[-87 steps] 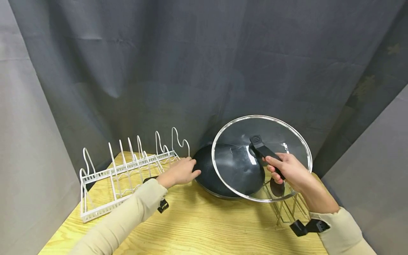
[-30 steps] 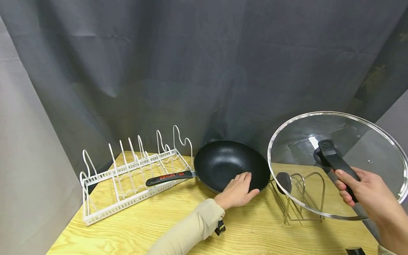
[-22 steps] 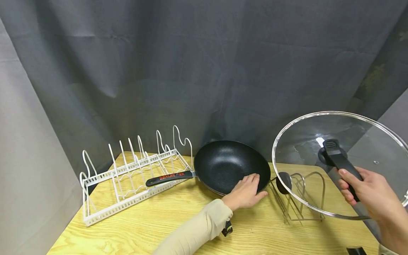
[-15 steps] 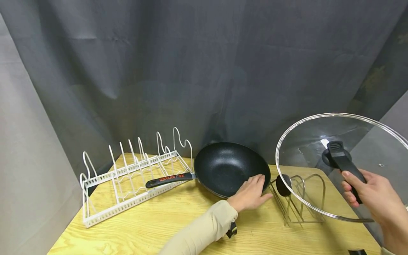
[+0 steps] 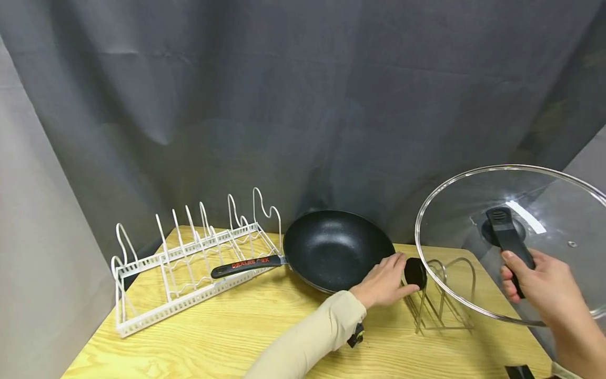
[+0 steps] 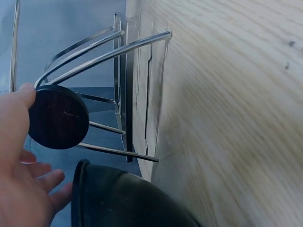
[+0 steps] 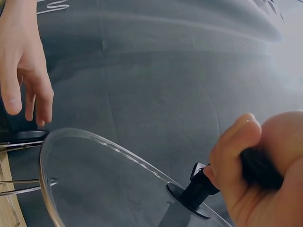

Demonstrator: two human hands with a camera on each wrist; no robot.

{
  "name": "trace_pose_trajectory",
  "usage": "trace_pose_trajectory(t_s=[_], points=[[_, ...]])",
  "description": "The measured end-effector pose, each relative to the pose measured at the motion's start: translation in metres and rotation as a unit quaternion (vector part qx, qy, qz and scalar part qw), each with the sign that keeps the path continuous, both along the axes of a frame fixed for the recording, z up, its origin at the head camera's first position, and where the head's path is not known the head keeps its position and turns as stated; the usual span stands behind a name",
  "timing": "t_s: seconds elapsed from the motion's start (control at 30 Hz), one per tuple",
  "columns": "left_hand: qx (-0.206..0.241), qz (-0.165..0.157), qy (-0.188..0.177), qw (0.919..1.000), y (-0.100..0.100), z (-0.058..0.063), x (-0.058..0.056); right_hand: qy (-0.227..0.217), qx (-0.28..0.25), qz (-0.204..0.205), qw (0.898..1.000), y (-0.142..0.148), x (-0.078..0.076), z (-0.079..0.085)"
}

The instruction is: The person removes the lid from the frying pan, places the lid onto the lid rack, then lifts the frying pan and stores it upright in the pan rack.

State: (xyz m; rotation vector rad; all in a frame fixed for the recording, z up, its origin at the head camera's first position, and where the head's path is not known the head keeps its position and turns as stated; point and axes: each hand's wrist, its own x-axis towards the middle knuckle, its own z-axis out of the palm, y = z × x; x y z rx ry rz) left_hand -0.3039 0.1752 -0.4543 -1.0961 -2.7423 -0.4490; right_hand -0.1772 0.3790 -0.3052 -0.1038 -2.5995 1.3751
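My right hand grips the black handle of a large clear glass lid, holding it up at the right. In the head view my left hand reaches over the near right rim of a black frying pan, fingers loosely extended. A dark round disc stands on edge at a gold wire rack, right beside the left fingertips. In the left wrist view the left thumb overlaps the edge of the disc, and the other fingers spread below it, near the pan.
A white wire pan rack stands at the left of the wooden table. The pan's handle points left across its front bar. A dark grey curtain hangs behind, and pale side panels flank the table.
The right hand has carried the lid right, off the pan. My left hand has moved right, from beside the white rack across the pan to the disc. The pan and racks have stayed put.
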Motion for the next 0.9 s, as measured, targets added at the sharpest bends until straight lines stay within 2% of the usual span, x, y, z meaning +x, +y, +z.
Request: trace_pose_trajectory(t_s=[0.17, 0.5, 0.77, 0.9], points=[[-0.006, -0.013, 0.006, 0.9999, 0.008, 0.004, -0.001, 0.005, 0.041, -0.026, 0.999, 0.000, 0.000, -0.002], [-0.012, -0.022, 0.022, 0.9995, 0.018, 0.006, 0.000, 0.018, 0.140, -0.069, 0.988, -0.006, 0.002, -0.008], [0.017, -0.009, 0.061, 0.9980, 0.023, 0.003, 0.001, 0.004, 0.176, -0.072, 0.982, -0.007, 0.005, -0.009], [0.024, -0.005, 0.069, 0.9973, 0.026, 0.001, 0.001, 0.012, 0.206, -0.076, 0.975, -0.008, 0.006, -0.009]])
